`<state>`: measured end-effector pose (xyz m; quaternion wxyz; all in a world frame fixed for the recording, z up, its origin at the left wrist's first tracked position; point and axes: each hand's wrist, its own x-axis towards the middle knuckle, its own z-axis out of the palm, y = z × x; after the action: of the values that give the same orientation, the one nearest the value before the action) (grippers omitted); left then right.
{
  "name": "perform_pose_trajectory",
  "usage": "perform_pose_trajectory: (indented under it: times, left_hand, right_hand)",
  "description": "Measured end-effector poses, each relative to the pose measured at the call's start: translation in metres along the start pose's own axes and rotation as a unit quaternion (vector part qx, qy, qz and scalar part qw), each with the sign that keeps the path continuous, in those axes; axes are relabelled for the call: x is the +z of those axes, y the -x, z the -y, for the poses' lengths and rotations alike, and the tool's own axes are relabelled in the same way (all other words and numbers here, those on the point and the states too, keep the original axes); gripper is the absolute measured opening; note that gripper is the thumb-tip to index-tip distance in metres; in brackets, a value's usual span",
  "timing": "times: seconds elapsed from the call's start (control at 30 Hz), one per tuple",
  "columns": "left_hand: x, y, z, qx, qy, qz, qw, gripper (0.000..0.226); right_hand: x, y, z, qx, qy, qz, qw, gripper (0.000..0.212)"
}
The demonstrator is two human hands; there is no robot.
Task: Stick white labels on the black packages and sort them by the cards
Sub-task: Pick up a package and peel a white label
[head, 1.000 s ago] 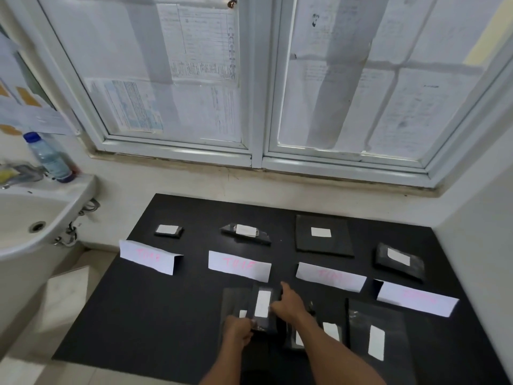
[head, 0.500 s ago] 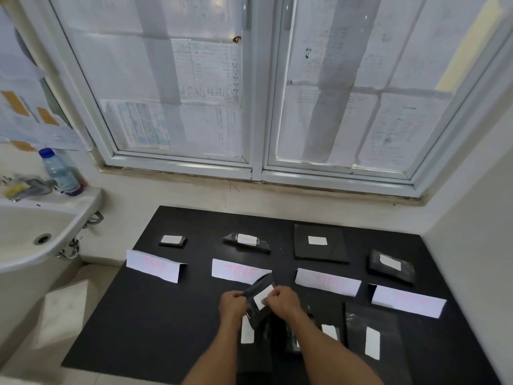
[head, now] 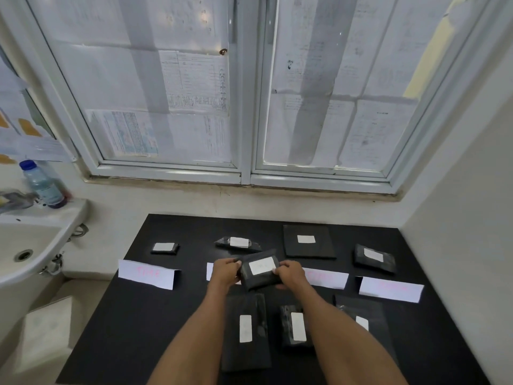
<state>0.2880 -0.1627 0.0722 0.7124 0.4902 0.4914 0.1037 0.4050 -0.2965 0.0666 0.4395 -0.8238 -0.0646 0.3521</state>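
Head view: left hand (head: 226,273) and right hand (head: 291,275) hold one black package (head: 258,283) above the desk (head: 133,329), white label (head: 263,266) facing up, probably so it can be read against the cards (head: 147,273) before sorting. Left fingers (head: 236,263) are clamped on its left edge and right fingers (head: 280,270) pinch its right edge, touching the label's corner. The package sits between both hands, slightly tilted, over the second card. Four sorted packages (head: 308,251) lie beyond the cards. Three waiting packages (head: 245,354) lie near.
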Motion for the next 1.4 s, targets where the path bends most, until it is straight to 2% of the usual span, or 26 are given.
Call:
perform_pose_trajectory:
  times: [0.07, 0.13, 0.27, 0.43, 0.63, 0.83, 1.2, 1.4]
  left_hand:
    - [0.0, -0.001, -0.012, 0.0, 0.029, 0.012, 1.0, 0.021]
    - [0.001, -0.003, -0.024, 0.002, 0.03, 0.028, 0.999, 0.024]
    - [0.007, -0.001, -0.056, 0.019, -0.021, 0.076, 0.997, 0.024]
    - [0.017, 0.003, -0.092, -0.008, -0.069, 0.111, 0.991, 0.039]
    - [0.028, 0.0, -0.111, 0.053, -0.058, 0.131, 0.988, 0.04]
    - [0.006, -0.011, -0.139, 0.094, -0.048, 0.102, 0.989, 0.035]
    - [-0.015, -0.042, -0.165, 0.114, -0.048, 0.087, 0.988, 0.035]
    - [-0.067, -0.048, -0.164, 0.117, -0.026, 0.027, 0.992, 0.037]
  right_hand:
    - [-0.005, 0.002, 0.006, 0.008, -0.092, 0.016, 0.996, 0.03]
    - [-0.01, 0.005, 0.014, 0.007, -0.164, 0.014, 0.986, 0.02]
    - [-0.02, 0.011, 0.039, -0.008, -0.223, -0.009, 0.975, 0.015]
    - [-0.032, 0.007, 0.062, -0.024, -0.278, -0.039, 0.959, 0.016]
    - [-0.05, -0.004, 0.082, -0.047, -0.273, -0.045, 0.96, 0.029]
    - [-0.038, -0.012, 0.112, -0.077, -0.227, -0.028, 0.97, 0.033]
    - [-0.027, -0.048, 0.143, -0.101, -0.172, -0.004, 0.98, 0.036]
    - [0.018, -0.05, 0.164, -0.114, -0.147, 0.067, 0.98, 0.031]
